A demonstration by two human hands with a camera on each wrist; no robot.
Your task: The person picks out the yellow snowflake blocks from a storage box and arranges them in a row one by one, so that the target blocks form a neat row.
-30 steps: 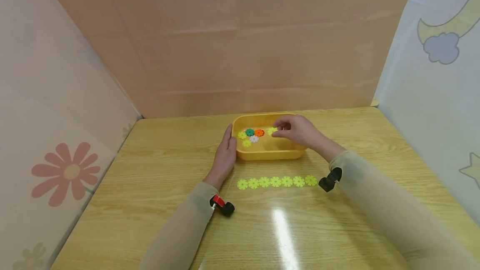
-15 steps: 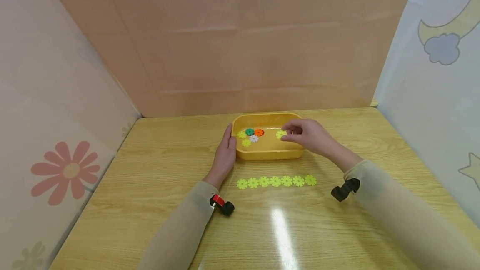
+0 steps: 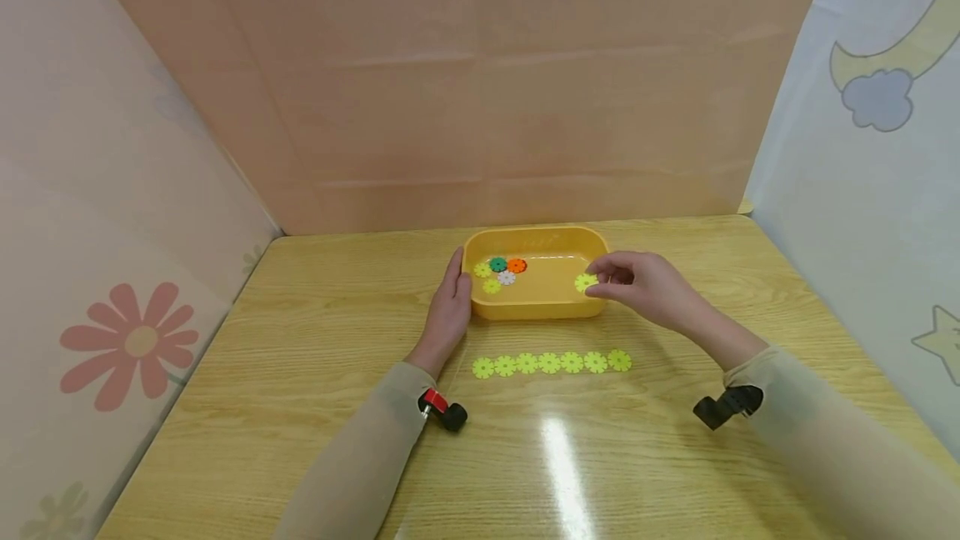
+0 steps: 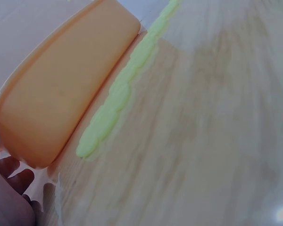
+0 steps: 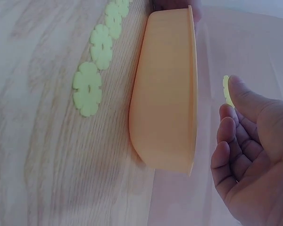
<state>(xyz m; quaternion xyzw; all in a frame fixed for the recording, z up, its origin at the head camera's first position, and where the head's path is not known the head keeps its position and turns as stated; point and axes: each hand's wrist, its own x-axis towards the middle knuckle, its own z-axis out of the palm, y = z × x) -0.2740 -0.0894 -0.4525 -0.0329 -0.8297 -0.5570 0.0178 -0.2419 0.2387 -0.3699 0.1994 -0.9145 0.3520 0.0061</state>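
Observation:
My right hand (image 3: 648,286) pinches a yellow flower-shaped plastic disc (image 3: 585,282) between thumb and fingertips, above the right end of a yellow-orange tray (image 3: 543,310). In the right wrist view the disc (image 5: 227,91) shows edge-on by the thumb. My left hand (image 3: 449,307) rests against the tray's left end, its fingers along the outer wall. Inside the tray lie a green disc (image 3: 498,264), an orange disc (image 3: 517,266), a white disc (image 3: 506,277) and two yellow ones. A row of several yellow discs (image 3: 550,363), edge to edge, lies in front of the tray.
The wooden table (image 3: 315,373) has a bright light reflection near its front. A brown paper backdrop (image 3: 480,90) stands behind, with patterned white panels (image 3: 90,190) at both sides. Each wrist carries a small black camera (image 3: 452,417).
My right hand has moved right and slightly nearer, carrying the yellow disc from over the tray's middle right to its right end. The left hand and the tray stay put.

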